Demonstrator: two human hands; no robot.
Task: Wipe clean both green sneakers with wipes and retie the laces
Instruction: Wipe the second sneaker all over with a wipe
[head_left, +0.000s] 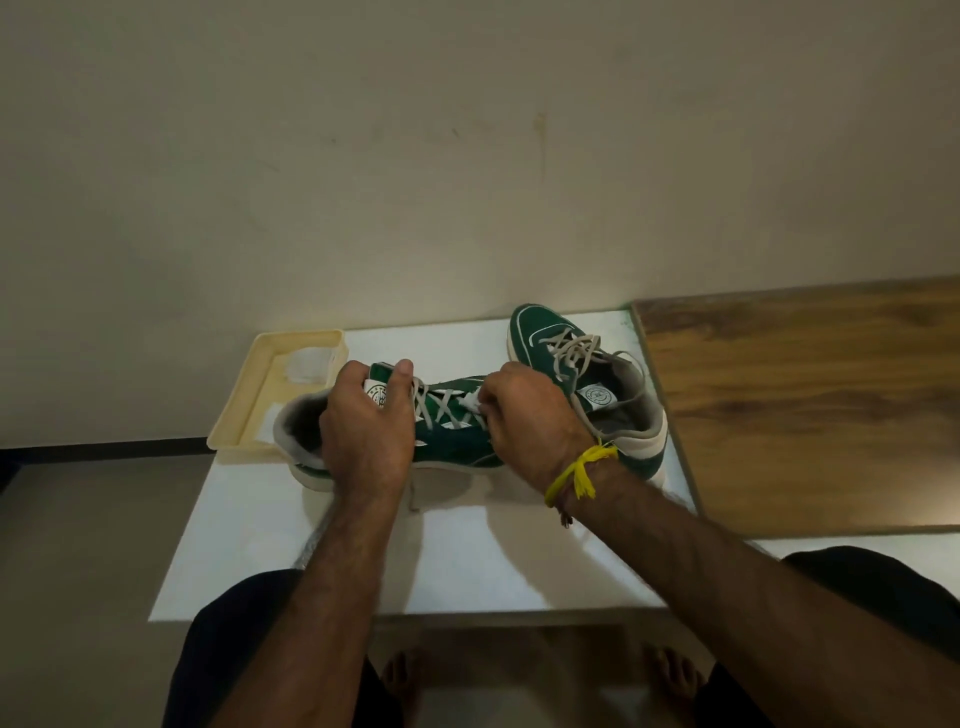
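While gripped, green sneaker (457, 447), grey laces (452, 410)

near sneaker (457, 441) on table (467, 561) | tray (244, 410) behind-left | far sneaker (587, 374) behind-right

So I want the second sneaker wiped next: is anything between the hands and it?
Only the near sneaker, which the left hand grips and the right hand rubs with a wipe. The far sneaker sits just behind the right hand.
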